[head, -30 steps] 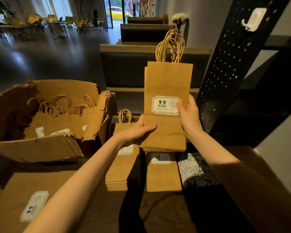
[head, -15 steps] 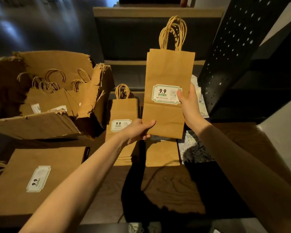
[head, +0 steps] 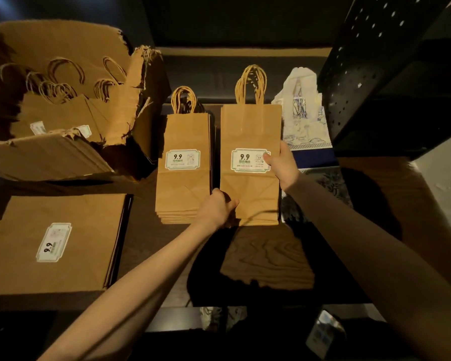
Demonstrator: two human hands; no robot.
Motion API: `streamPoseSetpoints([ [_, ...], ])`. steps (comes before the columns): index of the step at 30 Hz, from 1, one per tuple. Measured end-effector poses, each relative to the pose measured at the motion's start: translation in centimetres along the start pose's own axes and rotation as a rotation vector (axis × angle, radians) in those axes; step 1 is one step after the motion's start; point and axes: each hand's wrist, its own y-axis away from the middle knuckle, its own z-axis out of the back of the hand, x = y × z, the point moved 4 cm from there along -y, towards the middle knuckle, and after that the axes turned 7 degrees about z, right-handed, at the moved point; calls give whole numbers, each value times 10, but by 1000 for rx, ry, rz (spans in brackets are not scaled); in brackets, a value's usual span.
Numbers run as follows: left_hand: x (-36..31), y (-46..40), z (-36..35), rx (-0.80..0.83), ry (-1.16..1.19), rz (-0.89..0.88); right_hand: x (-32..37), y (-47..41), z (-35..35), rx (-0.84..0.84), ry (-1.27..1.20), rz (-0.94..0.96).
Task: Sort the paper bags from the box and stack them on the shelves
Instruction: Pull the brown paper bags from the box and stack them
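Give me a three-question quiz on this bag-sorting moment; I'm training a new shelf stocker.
1. True or false: the held bag is gripped by both hands.
2. Which lies right of the held bag? A) torn cardboard box B) blue-and-white printed bag C) large flat bag
3. Fill in: the sticker on the held bag reads ___.

Key:
1. True: left hand at the bottom corner, right hand at the side edge.
2. B, the blue-and-white printed bag.
3. 9.9

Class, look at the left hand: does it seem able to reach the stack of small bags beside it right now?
Probably not at once: the left hand grips the held bag. The stack of small bags lies right beside it, nothing between.
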Motion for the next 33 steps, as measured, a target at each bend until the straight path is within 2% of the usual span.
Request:
streamPoseSetpoints([
  [6,6,-8,-16,-73,-92,108,-22,-4,-9,82,175,-154],
  [11,4,-8,-20,-28,-56,183,-38,1,-5,232,285,-197],
  [15,0,-5,-18,26,-1,193,-46,20,4,297,361,-229],
  [18,-3,-5,-20,-13,-49,153,-62,34,5,370,392,-282],
  [21,-8,-6,-20,-54,-139,126,-64,37,2,357,300,-280],
  [24,-13,-7,-18,-21,-197,146,-55,36,1,346,393,-277],
  [27,-21,-6,-13,8,-217,142,-48,32,5,325,385,-259],
  [30,-30,-2,-5,18,-228,137,-35,29,11,297,388,-188],
  [33,-44,4,7,13,-256,54,-12,27,10,319,354,-67],
])
